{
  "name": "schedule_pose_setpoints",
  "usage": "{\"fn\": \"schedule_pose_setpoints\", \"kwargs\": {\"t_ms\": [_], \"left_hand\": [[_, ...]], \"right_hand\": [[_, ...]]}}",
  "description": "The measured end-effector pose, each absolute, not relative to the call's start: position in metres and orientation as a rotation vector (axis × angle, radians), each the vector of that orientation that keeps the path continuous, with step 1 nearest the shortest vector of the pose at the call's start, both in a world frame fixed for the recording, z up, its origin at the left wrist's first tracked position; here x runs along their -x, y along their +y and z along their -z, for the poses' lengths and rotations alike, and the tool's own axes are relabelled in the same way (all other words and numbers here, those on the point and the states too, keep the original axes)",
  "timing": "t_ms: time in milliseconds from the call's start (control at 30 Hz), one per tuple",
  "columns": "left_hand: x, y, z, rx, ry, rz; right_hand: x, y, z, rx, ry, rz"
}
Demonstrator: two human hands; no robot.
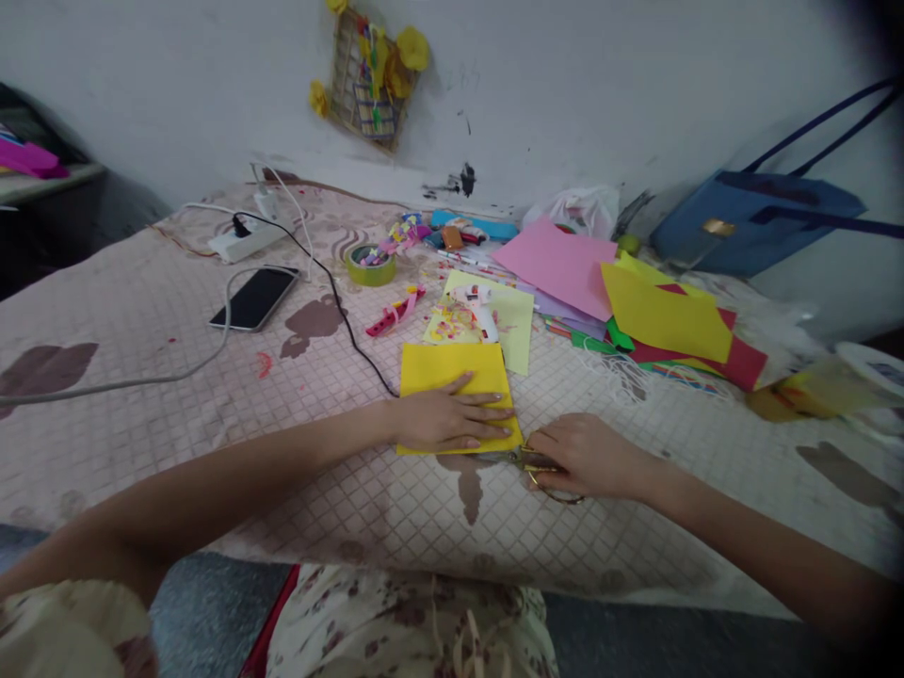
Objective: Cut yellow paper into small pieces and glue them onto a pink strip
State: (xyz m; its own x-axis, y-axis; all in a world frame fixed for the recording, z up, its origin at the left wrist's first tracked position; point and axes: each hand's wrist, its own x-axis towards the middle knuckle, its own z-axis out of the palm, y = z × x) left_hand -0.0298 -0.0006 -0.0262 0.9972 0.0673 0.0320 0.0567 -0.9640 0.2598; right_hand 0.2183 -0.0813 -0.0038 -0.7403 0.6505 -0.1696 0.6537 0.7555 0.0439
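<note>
A yellow sheet (452, 365), felt or paper, lies flat on the patterned tablecloth (395, 527) in front of me. My left hand (452, 417) rests on it with the fingers spread, pressing it to the table. My right hand (586, 452) is wrapped round the gold handles of a pair of scissors (526, 459). Its blades point left along the sheet's near edge, close to the lower right corner; whether they touch the sheet I cannot tell. Just beyond the sheet, a white glue gun (481, 306) lies on a pale yellow paper (519, 330) with small scraps.
At the left are a phone (256, 298), a power strip (247, 241) and loose cables. A tape roll (371, 266) stands farther back. Pink paper (561, 264), yellow sheets (668, 311) and white string (621, 372) lie right, with a plastic tub (840, 386) and blue bag (755, 217) beyond.
</note>
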Motion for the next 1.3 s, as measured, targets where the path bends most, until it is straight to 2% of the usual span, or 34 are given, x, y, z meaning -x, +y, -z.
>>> {"fn": "schedule_pose_setpoints", "kwargs": {"t_ms": [1000, 1300], "left_hand": [[0.029, -0.001, 0.025, -2.834, 0.105, -0.033], [0.062, 0.000, 0.011, -2.824, 0.124, -0.182]], "right_hand": [[-0.208, -0.080, 0.005, -1.032, 2.736, 0.090], [-0.206, -0.081, 0.001, -1.060, 2.720, 0.125]]}}
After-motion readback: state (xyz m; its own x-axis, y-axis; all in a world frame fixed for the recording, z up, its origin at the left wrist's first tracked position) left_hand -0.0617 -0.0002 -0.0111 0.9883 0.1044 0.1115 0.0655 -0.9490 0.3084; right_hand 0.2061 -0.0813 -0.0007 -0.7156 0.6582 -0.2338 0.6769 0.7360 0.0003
